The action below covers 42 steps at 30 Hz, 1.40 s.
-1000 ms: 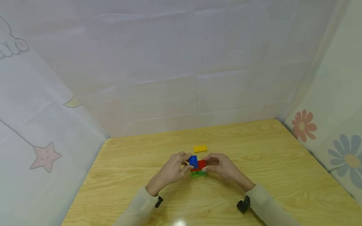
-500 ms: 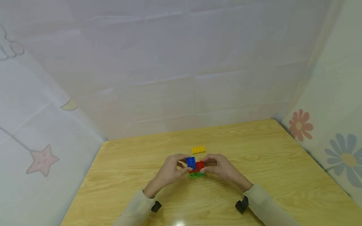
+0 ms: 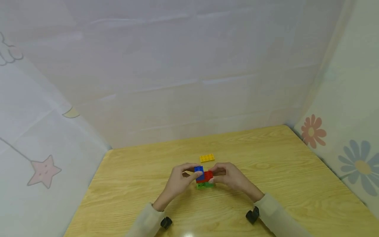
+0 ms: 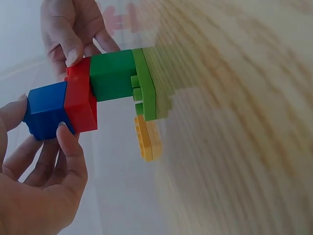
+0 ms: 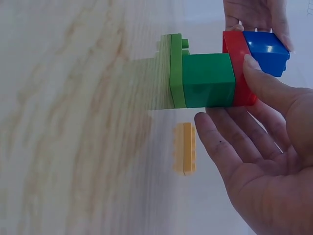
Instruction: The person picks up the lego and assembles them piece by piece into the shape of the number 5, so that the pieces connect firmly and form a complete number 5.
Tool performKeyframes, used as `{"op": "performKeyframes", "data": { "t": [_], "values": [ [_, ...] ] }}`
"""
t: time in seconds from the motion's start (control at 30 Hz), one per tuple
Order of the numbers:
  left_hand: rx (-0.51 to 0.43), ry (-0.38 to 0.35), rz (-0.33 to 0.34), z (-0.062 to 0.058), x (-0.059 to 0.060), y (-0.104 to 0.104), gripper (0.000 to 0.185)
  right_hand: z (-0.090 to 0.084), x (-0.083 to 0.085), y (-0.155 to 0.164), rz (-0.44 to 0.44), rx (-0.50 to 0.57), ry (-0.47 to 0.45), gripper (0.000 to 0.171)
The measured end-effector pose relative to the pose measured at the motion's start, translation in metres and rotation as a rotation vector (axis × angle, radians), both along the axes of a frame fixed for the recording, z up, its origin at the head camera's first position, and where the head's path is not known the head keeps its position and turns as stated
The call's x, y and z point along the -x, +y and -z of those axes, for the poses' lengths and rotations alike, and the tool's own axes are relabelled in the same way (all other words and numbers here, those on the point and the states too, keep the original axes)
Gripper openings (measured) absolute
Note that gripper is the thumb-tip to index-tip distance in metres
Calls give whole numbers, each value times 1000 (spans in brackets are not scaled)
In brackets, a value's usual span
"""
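A small tower of toy building bricks stands on the table. Its base is a light green plate (image 4: 145, 83) with a dark green brick (image 5: 209, 81) on top. Across that lies a red brick (image 4: 81, 98), whose left end overhangs the plate. The blue brick (image 3: 199, 171) sits on the red one's left end. My left hand (image 3: 179, 181) pinches the blue brick between thumb and fingers. With the thumb on its near side, my right hand (image 3: 231, 176) holds the red brick's right end; the fingers behind are partly hidden in the head view.
Behind the tower a flat yellow plate (image 3: 207, 158) lies on the wooden table (image 3: 133, 171). Pale cloth walls (image 3: 177, 65) with printed figures enclose the table's back and sides. A black wrist device (image 3: 252, 215) is strapped at each cuff.
My left thumb has moved up the near face of the blue brick. The right hand keeps its hold on the red brick. The head view has shifted slightly.
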State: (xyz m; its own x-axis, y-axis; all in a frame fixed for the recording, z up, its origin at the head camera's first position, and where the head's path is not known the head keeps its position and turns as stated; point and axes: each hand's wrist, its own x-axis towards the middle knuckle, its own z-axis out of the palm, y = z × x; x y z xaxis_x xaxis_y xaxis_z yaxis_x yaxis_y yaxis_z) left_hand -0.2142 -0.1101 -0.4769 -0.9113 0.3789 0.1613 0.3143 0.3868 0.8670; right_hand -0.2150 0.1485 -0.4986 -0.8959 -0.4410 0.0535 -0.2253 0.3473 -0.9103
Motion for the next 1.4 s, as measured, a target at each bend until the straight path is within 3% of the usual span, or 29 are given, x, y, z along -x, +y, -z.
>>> {"op": "performKeyframes", "data": {
  "t": [0.47,0.77,1.0,1.4],
  "values": [
    [25,-11,6,-5,3,-3,30,-9,0,-4,3,-34,-19,29],
    [40,-32,39,-9,3,-2,36,-1,-2,-2,-1,-7,-11,32],
    [39,-11,55,-13,3,0,41,-5,0,-1,5,-10,-12,31],
    [95,-20,33,-13,0,-1,44,-1,1,-2,-5,-2,-20,32]
  ]
}}
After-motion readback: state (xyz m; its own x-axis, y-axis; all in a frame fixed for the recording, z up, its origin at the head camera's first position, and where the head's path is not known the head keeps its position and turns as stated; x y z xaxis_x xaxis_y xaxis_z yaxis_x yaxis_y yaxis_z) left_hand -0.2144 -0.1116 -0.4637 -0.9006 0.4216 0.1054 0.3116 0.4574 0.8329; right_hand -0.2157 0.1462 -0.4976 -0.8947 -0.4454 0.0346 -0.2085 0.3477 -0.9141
